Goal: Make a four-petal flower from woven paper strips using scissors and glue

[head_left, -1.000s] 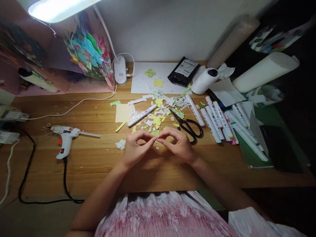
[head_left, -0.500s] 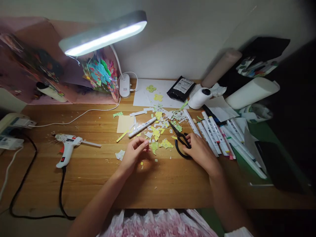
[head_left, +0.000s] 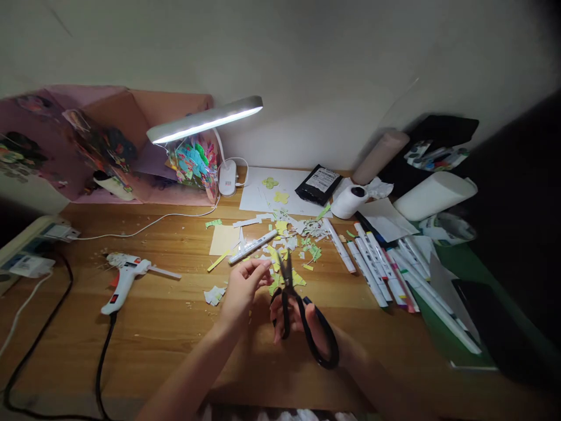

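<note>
My right hand (head_left: 298, 321) grips black scissors (head_left: 302, 318) through the handles, the blades pointing away from me toward a heap of yellow, green and white paper scraps (head_left: 289, 245). My left hand (head_left: 243, 289) hovers just left of the blades with thumb and fingers pinched together; whatever is between them is too small to make out. A yellow-green paper piece (head_left: 298, 279) lies on the wooden desk (head_left: 175, 327) right under the scissor tips.
A white glue gun (head_left: 125, 275) with a black cord lies at the left. A row of white markers (head_left: 385, 269) lies at the right, and one marker (head_left: 252, 247) among the scraps. A lit desk lamp (head_left: 205, 120), paper rolls (head_left: 432, 196) and a colourful paper craft (head_left: 195, 161) stand at the back.
My right hand left the paper, took the scissors from beside the markers and brought them in front of me, next to my left hand. The camera tilted upward.
</note>
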A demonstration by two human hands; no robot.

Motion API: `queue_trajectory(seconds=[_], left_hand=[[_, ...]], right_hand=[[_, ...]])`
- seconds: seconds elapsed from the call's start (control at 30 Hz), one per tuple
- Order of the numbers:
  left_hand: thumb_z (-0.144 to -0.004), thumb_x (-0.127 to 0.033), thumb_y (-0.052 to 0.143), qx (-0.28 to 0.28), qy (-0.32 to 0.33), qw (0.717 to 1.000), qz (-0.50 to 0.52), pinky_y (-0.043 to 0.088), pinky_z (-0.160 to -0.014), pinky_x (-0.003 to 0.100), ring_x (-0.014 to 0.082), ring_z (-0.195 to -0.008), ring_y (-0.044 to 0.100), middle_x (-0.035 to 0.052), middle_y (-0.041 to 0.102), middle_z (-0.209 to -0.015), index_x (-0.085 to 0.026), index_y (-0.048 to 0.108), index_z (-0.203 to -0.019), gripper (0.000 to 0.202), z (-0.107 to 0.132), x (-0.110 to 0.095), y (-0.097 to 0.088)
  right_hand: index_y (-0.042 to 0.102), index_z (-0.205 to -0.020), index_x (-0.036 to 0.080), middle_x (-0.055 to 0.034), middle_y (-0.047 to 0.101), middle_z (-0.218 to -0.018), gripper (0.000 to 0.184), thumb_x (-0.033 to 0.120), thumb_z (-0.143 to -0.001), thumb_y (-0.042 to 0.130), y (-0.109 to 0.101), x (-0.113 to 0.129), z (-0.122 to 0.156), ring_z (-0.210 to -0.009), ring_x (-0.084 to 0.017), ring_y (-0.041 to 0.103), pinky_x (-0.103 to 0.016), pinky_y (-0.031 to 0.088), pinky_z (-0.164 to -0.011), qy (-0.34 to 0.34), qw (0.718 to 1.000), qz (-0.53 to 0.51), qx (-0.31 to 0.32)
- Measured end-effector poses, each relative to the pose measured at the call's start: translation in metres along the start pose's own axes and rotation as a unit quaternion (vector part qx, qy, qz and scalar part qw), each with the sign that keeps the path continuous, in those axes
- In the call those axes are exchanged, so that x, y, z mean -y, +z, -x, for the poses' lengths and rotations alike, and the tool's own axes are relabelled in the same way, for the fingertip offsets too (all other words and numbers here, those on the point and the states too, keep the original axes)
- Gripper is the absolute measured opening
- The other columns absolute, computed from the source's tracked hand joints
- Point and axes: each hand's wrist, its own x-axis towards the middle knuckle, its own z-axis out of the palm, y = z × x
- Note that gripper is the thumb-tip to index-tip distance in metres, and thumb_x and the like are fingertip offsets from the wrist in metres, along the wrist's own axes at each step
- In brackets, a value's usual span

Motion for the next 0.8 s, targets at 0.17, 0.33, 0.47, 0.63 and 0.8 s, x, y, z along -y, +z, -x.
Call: queue_trajectory(seconds=[0.17,0.33,0.47,0.63,0.8], left_hand=[[-0.065,-0.037,0.073,-0.017,0.016,0.999,-0.022,0.043,-0.058,0.021,0.0096,-0.054,0.052,-0.0017,0.058,-0.056,-0.014,0.064,-0.065,0.025,0.001,0.0,0.006],[-0.064,-0.036,0.073,-0.023,0.024,0.998,-0.054,0.04,-0.056,0.022,0.0096,-0.05,0.05,-0.0026,0.056,-0.05,-0.014,0.062,-0.058,0.025,0.003,0.001,0.008],[-0.064,-0.035,0.072,-0.022,0.022,0.997,-0.065,0.039,-0.056,0.022,0.0095,-0.049,0.049,-0.0029,0.056,-0.049,-0.015,0.061,-0.057,0.025,0.003,0.001,0.008],[-0.063,-0.037,0.073,-0.016,0.012,0.998,-0.064,0.038,-0.056,0.022,0.009,-0.05,0.048,-0.003,0.055,-0.05,-0.014,0.061,-0.057,0.026,-0.002,0.003,0.006],[-0.062,-0.036,0.074,0.003,-0.027,0.998,-0.054,0.035,-0.05,0.019,0.0069,-0.046,0.046,-0.0041,0.053,-0.048,-0.014,0.059,-0.055,0.028,-0.011,0.009,0.004]], right_hand=[[0.051,-0.096,0.021,-0.0034,0.054,-0.08,0.061,0.075,-0.079,0.027,0.013,0.012,0.006,-0.054,-0.015,0.051,-0.033,0.046,-0.058,-0.001,0.997,0.081,-0.007],[0.051,-0.097,0.021,0.002,0.047,-0.063,0.058,0.073,-0.081,0.029,0.01,0.014,0.004,-0.053,-0.016,0.049,-0.032,0.045,-0.057,-0.022,0.993,0.117,-0.018],[0.051,-0.094,0.021,0.0007,0.049,-0.069,0.056,0.071,-0.082,0.03,0.009,0.007,0.004,-0.053,-0.014,0.05,-0.03,0.044,-0.053,-0.017,0.991,0.126,-0.032],[0.05,-0.088,0.02,0.0044,0.046,-0.058,0.052,0.068,-0.084,0.03,0.012,-0.003,0.007,-0.044,-0.011,0.046,-0.027,0.045,-0.049,0.006,0.989,0.131,-0.073],[0.047,-0.079,0.02,0.0058,0.043,-0.058,0.053,0.07,-0.083,0.031,0.013,-0.013,0.009,-0.042,-0.009,0.046,-0.024,0.044,-0.045,0.036,0.984,0.132,-0.114]])
